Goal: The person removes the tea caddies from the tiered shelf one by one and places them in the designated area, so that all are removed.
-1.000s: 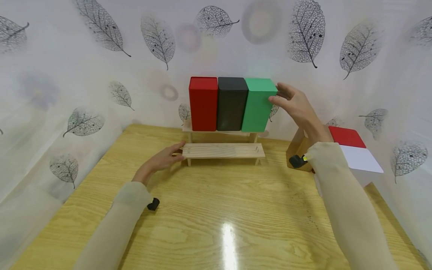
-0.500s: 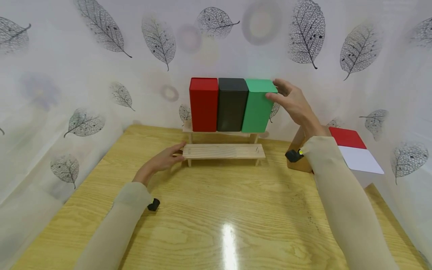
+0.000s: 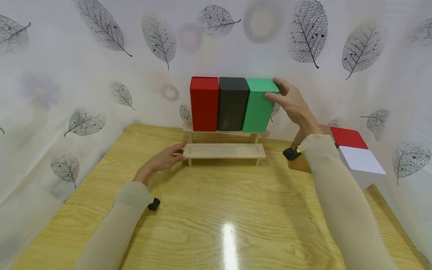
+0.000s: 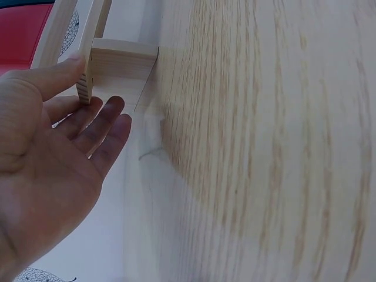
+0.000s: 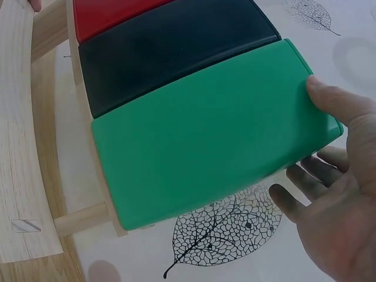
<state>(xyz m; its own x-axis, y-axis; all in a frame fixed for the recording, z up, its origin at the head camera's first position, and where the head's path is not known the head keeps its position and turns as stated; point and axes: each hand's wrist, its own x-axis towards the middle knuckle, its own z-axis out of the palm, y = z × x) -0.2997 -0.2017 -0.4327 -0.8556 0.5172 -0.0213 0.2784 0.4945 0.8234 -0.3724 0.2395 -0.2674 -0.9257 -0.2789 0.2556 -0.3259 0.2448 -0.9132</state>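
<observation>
A red box [image 3: 204, 104], a black box [image 3: 233, 104] and a green box [image 3: 260, 105] stand upright side by side on the upper tier of a small wooden step shelf [image 3: 224, 150]. My left hand [image 3: 165, 157] holds the left end of the lower board; in the left wrist view its thumb [image 4: 66, 73] lies on the board's end, with the fingers on the other side. At the top right of the green box is my right hand [image 3: 294, 103]. Its thumb [image 5: 335, 100] touches the box's front near the top, and the other fingers reach behind the side.
To the right, partly behind my right sleeve, stand a brown box [image 3: 298, 161], a red-topped box [image 3: 349, 137] and a white-topped box [image 3: 362, 159] on the wooden table [image 3: 189, 210]. A leaf-patterned curtain [image 3: 101, 71] hangs close behind the shelf.
My right hand has shifted slightly left, and its thumb has come further onto the front of the green box. The left hand and the shelf stay in place.
</observation>
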